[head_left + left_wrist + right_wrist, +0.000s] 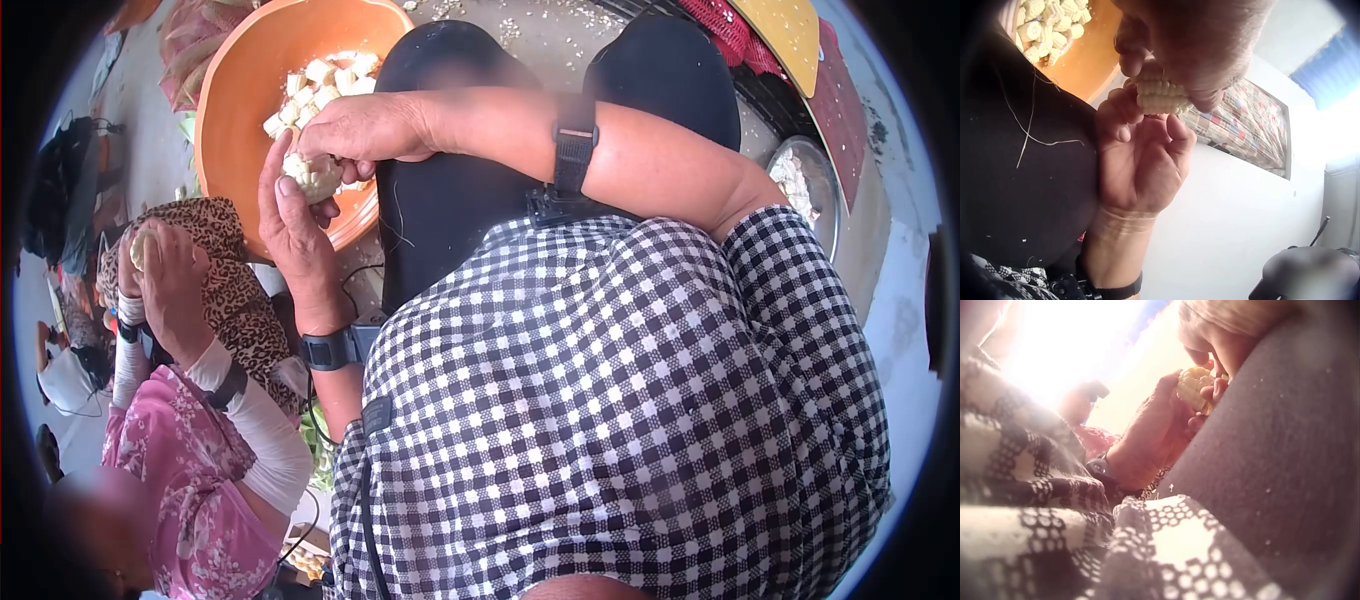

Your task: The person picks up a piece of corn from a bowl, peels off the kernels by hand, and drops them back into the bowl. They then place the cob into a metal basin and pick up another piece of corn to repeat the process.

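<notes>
A short piece of pale corn cob (315, 178) is between my two hands, over the near rim of an orange basin (225, 130). From below, my left hand (295, 225) grips it, the thumb along one side. My right hand (370, 128) comes across from the other side, with curled fingers and thumb on the cob's top. Rows of kernels show on the corn cob (1161, 100) in the left wrist view. Several cut cob pieces (320, 75) lie in the basin, partly hidden by my right hand.
Dark-trousered knees (450, 65) flank the work area. At the left, another person in a pink flowered top (200, 470) holds a pale piece in raised hands. A metal bowl (832, 215) with pale contents stands at the right, near a yellow board (785, 35).
</notes>
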Tool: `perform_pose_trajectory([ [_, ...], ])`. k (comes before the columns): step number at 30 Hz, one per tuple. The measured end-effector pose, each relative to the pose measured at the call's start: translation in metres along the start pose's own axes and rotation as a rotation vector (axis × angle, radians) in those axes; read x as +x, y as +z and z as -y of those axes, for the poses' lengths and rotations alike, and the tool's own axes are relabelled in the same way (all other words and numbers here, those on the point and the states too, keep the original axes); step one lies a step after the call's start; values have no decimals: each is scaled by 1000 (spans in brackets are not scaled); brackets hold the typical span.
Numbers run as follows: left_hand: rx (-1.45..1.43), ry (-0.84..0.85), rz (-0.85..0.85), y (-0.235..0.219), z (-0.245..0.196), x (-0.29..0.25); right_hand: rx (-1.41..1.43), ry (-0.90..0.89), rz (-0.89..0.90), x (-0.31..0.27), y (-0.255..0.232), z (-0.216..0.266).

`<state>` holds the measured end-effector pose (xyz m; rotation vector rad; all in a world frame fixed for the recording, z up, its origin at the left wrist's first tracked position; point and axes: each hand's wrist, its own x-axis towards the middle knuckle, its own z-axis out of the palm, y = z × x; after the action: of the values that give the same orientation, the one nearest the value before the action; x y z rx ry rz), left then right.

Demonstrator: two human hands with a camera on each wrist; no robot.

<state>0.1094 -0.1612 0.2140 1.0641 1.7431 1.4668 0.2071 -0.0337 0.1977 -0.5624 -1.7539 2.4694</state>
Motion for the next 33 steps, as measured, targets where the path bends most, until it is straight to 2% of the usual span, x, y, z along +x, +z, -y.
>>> perform_pose_trajectory([
  [12, 26, -5, -1, -1, 0, -3, -97, 0, 45, 0, 1, 0],
  [15, -18, -17, 1, 0, 0, -2, -114, -31, -26, -1, 2, -2],
  [24, -99, -8, 14, -4, 4, -1, 82, -43, -45, -4, 2, 2],
  [33, -56, 13, 26, -6, 6, -4, -49, -51, 34, -1, 0, -1],
])
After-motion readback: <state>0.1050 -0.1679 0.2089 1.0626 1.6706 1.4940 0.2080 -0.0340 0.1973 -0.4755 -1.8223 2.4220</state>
